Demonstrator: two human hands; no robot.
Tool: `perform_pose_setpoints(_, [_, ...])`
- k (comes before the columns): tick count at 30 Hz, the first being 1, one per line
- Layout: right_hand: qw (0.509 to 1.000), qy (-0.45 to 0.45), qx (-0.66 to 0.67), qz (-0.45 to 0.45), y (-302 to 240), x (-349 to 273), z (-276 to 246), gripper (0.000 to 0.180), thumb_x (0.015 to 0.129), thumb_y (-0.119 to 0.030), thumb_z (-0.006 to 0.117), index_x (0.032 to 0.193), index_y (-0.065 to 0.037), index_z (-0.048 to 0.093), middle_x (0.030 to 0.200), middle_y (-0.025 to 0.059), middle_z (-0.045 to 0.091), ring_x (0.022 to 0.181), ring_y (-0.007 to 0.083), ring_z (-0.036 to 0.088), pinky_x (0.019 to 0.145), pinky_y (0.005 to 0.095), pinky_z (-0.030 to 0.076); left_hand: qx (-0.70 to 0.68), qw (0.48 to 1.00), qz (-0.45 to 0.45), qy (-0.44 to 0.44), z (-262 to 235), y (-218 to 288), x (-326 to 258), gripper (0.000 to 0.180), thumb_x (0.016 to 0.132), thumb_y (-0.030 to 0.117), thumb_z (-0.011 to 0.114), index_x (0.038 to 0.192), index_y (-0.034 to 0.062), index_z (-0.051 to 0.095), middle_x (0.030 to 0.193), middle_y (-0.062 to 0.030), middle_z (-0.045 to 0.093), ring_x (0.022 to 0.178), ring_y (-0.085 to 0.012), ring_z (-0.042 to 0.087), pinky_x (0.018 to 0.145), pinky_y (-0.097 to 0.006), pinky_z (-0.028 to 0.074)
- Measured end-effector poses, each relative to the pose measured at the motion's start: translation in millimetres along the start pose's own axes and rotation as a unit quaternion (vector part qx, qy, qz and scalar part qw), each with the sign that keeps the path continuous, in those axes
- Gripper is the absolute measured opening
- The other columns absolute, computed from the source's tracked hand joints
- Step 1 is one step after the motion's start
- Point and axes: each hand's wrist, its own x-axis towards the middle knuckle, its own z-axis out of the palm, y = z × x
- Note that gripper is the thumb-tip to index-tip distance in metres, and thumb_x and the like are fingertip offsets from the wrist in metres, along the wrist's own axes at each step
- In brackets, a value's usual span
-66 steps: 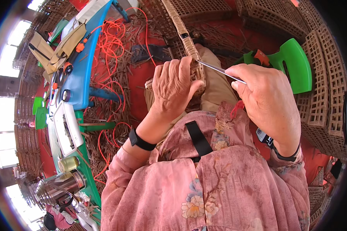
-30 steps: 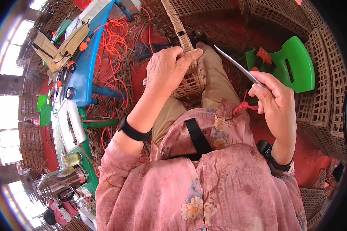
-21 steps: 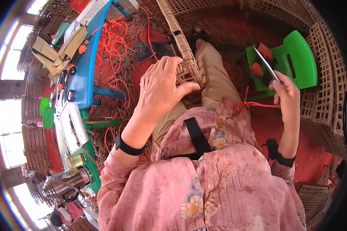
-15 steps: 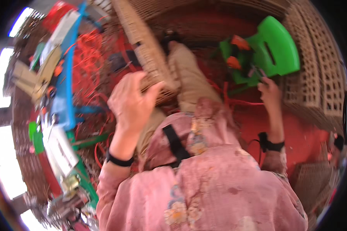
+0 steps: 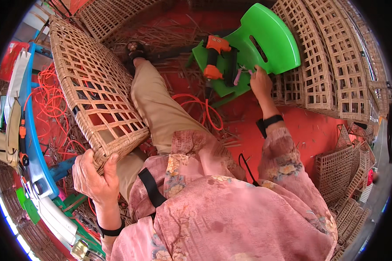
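Left hand (image 5: 93,176) clamped on near corner of woven rattan panel (image 5: 96,93), fingers (image 5: 111,163) curled over rim; panel tilted across lap & left leg. Right hand (image 5: 260,82) out at green plastic stool (image 5: 252,48), touching small pink-handled tool (image 5: 238,75) beside orange nail gun (image 5: 213,61); can't tell if gripped. Weave looks mostly complete, edge prob. unfinished. Stacked lattice panels (image 5: 322,61) to right.
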Motion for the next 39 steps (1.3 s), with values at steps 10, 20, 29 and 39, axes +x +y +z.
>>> perform_pose_setpoints(10, [0.995, 0.07, -0.065, -0.033, -44, 74, 26, 0.064, 0.085, -0.032, 0.071, 0.137, -0.003, 0.046, 0.127, 0.0229, 0.055, 0.117, 0.0407, 0.054, 0.095, 0.0489, 0.046, -0.044, 0.997, -0.048, -0.046, -6, 6, 10, 0.046, 0.081, 0.04, 0.077, 0.094, -0.0014, 0.061, 0.08, -0.0159, 0.062, 0.072, -0.037, 0.06, 0.064, -0.044, 0.048])
perform_pose_setpoints(20, [0.988, -0.135, 0.067, 0.041, -156, 35, 83, 0.1, 0.08, -0.047, 0.073, 0.144, 0.012, 0.024, 0.13, 0.0301, 0.054, 0.116, 0.0436, 0.057, 0.095, 0.0489, 0.048, -0.11, 0.99, -0.087, -0.029, -11, 10, 16, 0.046, 0.071, 0.037, 0.085, 0.09, 0.0017, 0.062, 0.076, -0.0119, 0.061, 0.066, -0.0305, 0.06, 0.061, -0.038, 0.047])
perform_pose_setpoints(29, [0.905, -0.009, 0.42, 0.059, -75, 86, 111, 0.079, 0.07, -0.008, 0.073, 0.137, 0.01, 0.036, 0.099, 0.0156, 0.064, 0.083, 0.0304, 0.068, 0.07, 0.0378, 0.054, -0.168, 0.981, -0.094, 0.001, -10, 3, 16, 0.046, 0.067, 0.036, 0.087, 0.087, 0.0042, 0.061, 0.072, -0.0097, 0.059, 0.062, -0.028, 0.058, 0.056, -0.037, 0.045])
perform_pose_setpoints(39, [0.701, -0.095, 0.706, -0.038, -161, -48, -202, 0.05, 0.087, -0.009, 0.064, 0.133, 0.0, 0.046, 0.107, 0.0143, 0.061, 0.086, 0.0212, 0.062, 0.075, 0.0341, 0.054, -0.156, 0.984, -0.082, 0.002, -10, 5, 14, 0.034, 0.073, 0.033, 0.077, 0.083, 0.0082, 0.056, 0.072, -0.0039, 0.054, 0.067, -0.0223, 0.058, 0.06, -0.036, 0.045])
